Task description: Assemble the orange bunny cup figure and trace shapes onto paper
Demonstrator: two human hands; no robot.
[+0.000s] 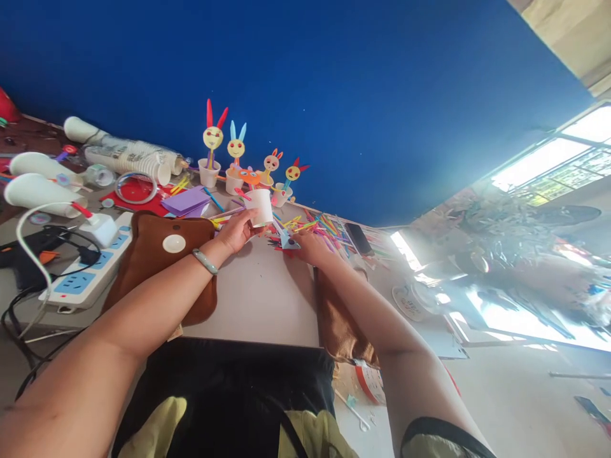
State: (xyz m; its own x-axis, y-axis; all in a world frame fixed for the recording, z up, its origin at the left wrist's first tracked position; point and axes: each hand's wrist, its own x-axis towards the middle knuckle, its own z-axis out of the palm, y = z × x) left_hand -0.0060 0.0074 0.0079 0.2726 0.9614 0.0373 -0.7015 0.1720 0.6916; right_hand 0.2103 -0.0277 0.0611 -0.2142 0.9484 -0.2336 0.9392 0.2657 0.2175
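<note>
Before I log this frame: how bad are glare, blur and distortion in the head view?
Head view: glare from the window hazes the right side, where clutter smears; head view: wide-angle stretch shows toward the edges; head view: the left hand and white cup read fairly clearly, but fine detail at the right hand is too small to tell.

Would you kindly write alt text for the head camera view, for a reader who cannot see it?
The person's left hand holds a white cup over a cluttered table, while the right hand is at a small pale piece near scattered coloured sticks. Behind them, four long-eared figures in cups stand before a blue wall.
</note>
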